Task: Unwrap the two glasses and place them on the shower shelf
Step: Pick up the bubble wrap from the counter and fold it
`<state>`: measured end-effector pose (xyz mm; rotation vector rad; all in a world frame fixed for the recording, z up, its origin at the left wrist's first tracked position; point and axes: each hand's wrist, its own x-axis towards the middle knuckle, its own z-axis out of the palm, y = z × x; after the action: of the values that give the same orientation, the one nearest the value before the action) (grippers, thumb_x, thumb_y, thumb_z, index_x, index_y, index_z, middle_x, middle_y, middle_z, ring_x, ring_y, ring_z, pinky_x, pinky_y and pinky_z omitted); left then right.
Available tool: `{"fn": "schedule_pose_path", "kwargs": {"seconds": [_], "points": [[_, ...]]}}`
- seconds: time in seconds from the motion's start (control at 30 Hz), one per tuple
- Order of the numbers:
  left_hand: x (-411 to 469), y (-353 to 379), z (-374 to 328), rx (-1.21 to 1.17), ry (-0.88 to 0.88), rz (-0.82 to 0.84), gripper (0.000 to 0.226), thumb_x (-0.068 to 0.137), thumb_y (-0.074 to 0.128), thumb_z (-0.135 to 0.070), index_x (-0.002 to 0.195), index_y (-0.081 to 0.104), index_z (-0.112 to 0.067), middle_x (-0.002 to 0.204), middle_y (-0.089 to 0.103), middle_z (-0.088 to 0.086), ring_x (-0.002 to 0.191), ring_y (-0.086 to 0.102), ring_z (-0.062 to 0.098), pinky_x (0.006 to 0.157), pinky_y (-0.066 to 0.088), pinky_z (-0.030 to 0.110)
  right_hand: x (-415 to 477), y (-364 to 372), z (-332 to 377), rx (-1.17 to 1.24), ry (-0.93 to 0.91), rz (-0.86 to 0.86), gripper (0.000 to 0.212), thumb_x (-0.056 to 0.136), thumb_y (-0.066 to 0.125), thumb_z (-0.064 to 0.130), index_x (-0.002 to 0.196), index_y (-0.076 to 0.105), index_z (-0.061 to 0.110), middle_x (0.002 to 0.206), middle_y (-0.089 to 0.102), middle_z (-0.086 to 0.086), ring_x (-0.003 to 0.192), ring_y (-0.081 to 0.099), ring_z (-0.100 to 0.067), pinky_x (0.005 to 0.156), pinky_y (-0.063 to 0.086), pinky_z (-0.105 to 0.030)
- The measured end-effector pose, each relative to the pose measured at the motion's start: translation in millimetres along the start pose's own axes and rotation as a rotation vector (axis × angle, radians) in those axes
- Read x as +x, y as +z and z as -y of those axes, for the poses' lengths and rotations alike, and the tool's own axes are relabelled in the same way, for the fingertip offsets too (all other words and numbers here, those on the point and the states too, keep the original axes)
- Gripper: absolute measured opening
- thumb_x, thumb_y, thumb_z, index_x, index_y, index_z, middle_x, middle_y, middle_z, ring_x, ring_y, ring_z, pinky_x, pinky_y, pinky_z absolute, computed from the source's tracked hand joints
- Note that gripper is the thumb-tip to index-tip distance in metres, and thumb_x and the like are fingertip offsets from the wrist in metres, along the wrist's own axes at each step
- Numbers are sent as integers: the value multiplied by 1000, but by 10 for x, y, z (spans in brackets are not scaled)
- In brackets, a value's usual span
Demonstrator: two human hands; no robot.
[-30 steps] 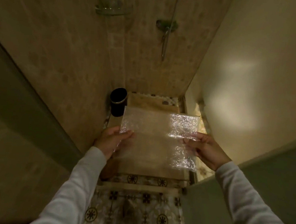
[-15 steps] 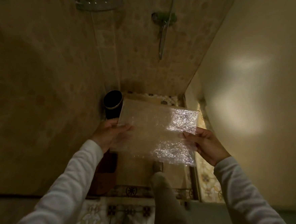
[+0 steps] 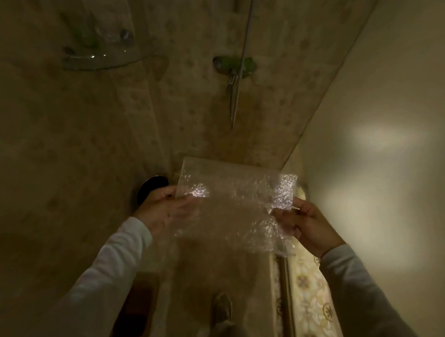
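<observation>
At frame centre: bubble wrap (image 3: pixel 233 208) spread between left hand (image 3: pixel 167 210) and right hand (image 3: pixel 308 227).
Both pinch its side edges; advice: set it aside, clear of the shelf (image 3: pixel 97 62), upper left.

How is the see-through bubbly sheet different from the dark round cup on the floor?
The clear bubble wrap sheet is flat, thin and see-through; the dark round cup is a solid tube shape you cannot see through. The sheet is held up in the air, stretched between the left hand and right hand; the cup sits low by the tiled wall, untouched. The sheet sparkles in the light; the cup looks dark.
</observation>
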<state>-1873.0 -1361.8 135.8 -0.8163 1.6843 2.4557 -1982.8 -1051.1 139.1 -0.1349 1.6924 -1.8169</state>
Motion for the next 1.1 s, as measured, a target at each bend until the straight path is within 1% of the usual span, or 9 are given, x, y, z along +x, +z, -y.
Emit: {"fn": "schedule_pose_path", "kwargs": {"seconds": [0.2,0.33,0.43,0.53,0.63,0.73,0.83,0.93,1.1], "points": [[741,299,-435,101,182,-30,15,61,71,-4,58,75,-18,66,73,-2,62,69,9,57,55,18,851,-529,574,-72,-226,6,38,82,60,-17,65,79,11,87,80,-7,82,77,-18,71,60,-25],[1104,351,-691,118,178,-28,50,81,51,14,48,71,-17,66,74,-3,73,71,12,64,56,17,1221,-643,902,-161,-320,60,61,76,43,-35,59,76,12,95,81,-7,91,77,-20,78,59,-25],[1291,344,-869,122,153,66,61,84,38,23,44,69,-10,54,68,-1,51,65,3,49,49,11,1478,-724,1051,-240,-365,87,57,78,47,-33,61,76,13,99,80,-10,93,77,-25,79,61,-30],[1557,170,-1177,54,72,204,9,61,81,-11,66,77,-5,77,76,16,66,74,17,59,59,22,1801,-833,1194,-281,-391,102,58,81,49,-32,62,77,15,98,79,-19,94,75,-38,83,62,-44],[1983,71,-1498,275,44,275,69,54,90,-46,112,72,-13,119,72,15,106,71,29,87,58,38,2186,-826,1365,-352,-416,108,59,80,53,-30,62,78,20,90,76,-28,92,72,-49,87,57,-57],[2403,475,-1753,561,29,415,64,74,82,-44,131,58,-27,127,69,1,118,65,18,98,53,31,2685,-609,1588,-413,-434,219,49,75,60,-16,63,79,28,98,78,-21,99,74,-39,94,58,-48],[2780,957,-1909,809,36,520,33,84,78,-18,114,65,-26,109,70,-10,108,67,9,89,51,17,3163,-281,1849,-471,-448,401,44,79,59,-9,68,79,28,99,81,-2,97,76,-21,89,59,-35],[3208,964,-2078,945,107,559,16,82,79,-15,81,63,-13,63,60,-14,57,59,-9,58,42,8,3586,-164,2135,-469,-391,487,36,80,59,-7,65,78,20,102,80,8,98,76,-13,87,57,-26],[3748,330,-2419,881,29,493,24,78,83,-22,59,69,-23,63,70,-12,66,64,2,66,52,25,4235,-454,2466,-541,-323,448,42,83,63,-3,70,81,32,109,79,0,107,74,-17,93,55,-25]]}}
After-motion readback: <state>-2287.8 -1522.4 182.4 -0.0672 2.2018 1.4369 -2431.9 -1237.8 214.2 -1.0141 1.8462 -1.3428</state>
